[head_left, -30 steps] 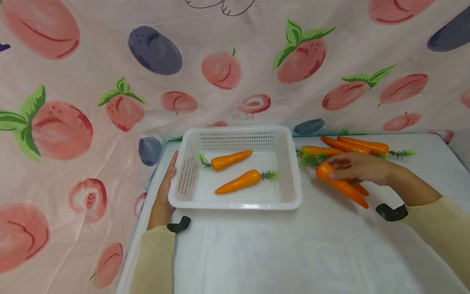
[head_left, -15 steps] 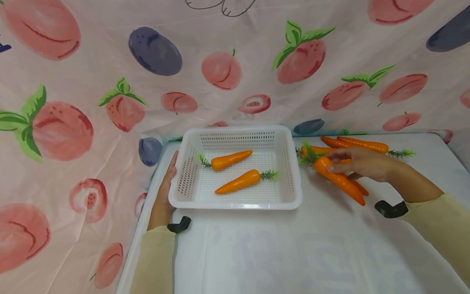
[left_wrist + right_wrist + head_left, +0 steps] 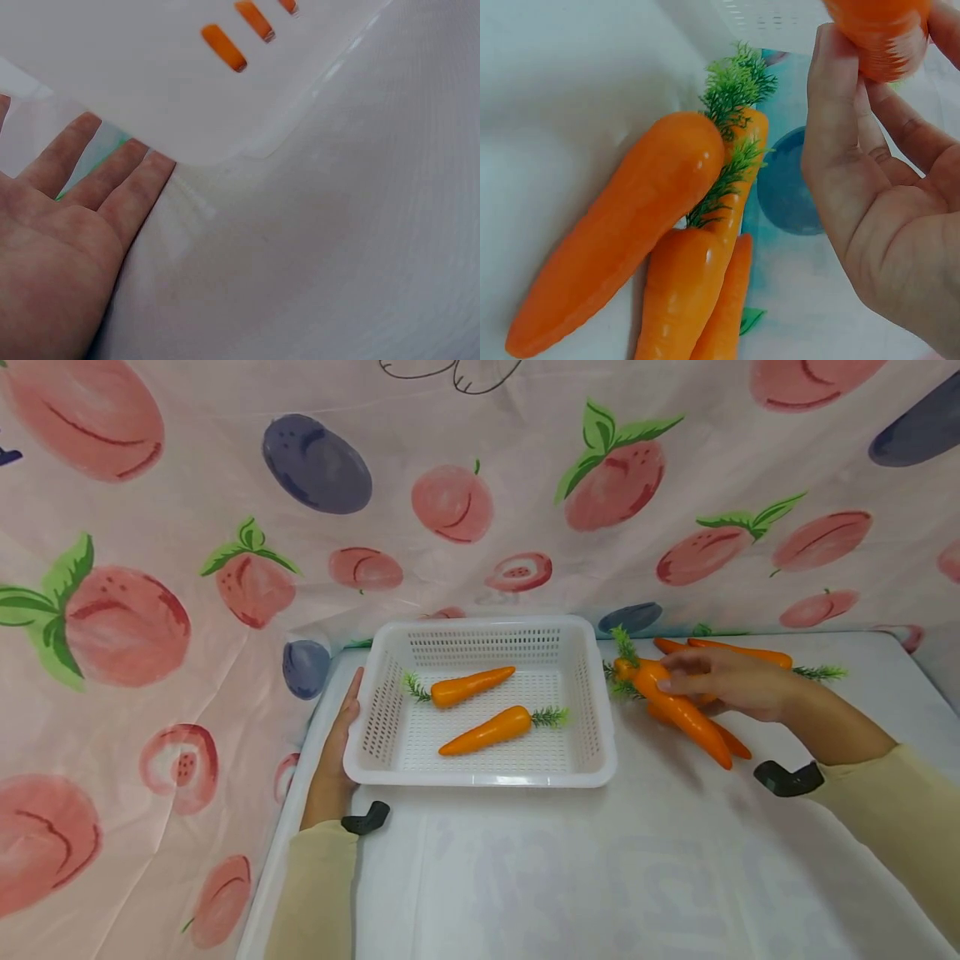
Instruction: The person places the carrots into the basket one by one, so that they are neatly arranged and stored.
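A white perforated basket (image 3: 480, 779) holds two orange carrots, one carrot (image 3: 472, 686) behind the other carrot (image 3: 486, 732). My left hand (image 3: 335, 752) lies along the basket's left side, its fingers fairly straight; in the left wrist view the fingertips meet the basket's edge. To the right of the basket, my right hand (image 3: 757, 685) pinches a carrot (image 3: 686, 714) between thumb and fingers, its leafy top toward the basket. Below that hand, the right wrist view has several loose carrots, a nearest carrot (image 3: 622, 232) among them. Part of the pile is hidden by the hand.
The loose carrots, including a rear carrot (image 3: 750, 652), lie on the white tabletop (image 3: 570, 868) right of the basket. A fruit-print sheet (image 3: 450, 435) rises behind the table and along its left side.
The right hand has raised the pinched carrot slightly and turned it, so its leafy top swings up and back. The left hand and basket stay in place.
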`<state>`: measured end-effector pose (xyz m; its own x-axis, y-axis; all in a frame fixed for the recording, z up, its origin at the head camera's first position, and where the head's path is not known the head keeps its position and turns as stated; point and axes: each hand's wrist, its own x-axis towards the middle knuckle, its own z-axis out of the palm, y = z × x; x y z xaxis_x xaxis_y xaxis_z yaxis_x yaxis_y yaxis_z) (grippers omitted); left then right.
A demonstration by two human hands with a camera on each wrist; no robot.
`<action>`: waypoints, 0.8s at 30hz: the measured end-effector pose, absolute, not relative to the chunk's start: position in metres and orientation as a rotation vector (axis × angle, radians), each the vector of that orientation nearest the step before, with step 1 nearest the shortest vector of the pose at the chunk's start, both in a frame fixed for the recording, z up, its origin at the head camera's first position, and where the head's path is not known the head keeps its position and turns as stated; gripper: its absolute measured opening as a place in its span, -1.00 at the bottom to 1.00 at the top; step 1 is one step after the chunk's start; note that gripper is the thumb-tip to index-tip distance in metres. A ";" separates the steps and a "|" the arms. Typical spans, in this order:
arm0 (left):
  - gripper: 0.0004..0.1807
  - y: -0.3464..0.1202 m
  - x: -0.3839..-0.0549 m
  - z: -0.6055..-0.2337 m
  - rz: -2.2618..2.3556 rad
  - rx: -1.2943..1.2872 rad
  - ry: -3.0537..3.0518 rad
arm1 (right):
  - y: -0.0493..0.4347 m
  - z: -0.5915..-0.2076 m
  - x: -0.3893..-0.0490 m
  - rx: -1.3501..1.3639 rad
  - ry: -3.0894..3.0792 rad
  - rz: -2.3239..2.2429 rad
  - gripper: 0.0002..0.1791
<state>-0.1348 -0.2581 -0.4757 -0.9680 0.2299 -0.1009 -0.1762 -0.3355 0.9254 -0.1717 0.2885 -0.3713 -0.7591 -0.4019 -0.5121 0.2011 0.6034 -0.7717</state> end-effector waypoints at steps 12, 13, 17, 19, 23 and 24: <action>-0.36 -0.258 -0.135 -0.477 2.409 0.066 1.607 | 0.266 -0.362 -0.178 -0.135 2.118 -1.233 -0.16; -0.36 -0.258 -0.135 -0.478 2.409 0.064 1.606 | 0.264 -0.362 -0.178 -0.133 2.115 -1.241 -0.17; -0.37 -0.258 -0.136 -0.479 2.410 0.080 1.615 | 0.255 -0.359 -0.179 -0.121 2.108 -1.275 -0.23; -0.39 -0.257 -0.135 -0.478 2.409 0.084 1.629 | 0.251 -0.359 -0.179 -0.118 2.111 -1.283 -0.22; -0.38 -0.257 -0.136 -0.478 2.409 0.100 1.638 | 0.241 -0.361 -0.181 -0.110 2.101 -1.305 -0.19; -0.37 -0.256 -0.137 -0.478 2.412 0.106 1.633 | 0.238 -0.361 -0.182 -0.110 2.098 -1.311 -0.19</action>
<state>-0.1375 -0.2565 -0.4778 -0.9717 0.2267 -0.0670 -0.1464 -0.3546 0.9235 -0.1820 0.2380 -0.3613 -0.7834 -0.3936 -0.4811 0.2598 0.4958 -0.8287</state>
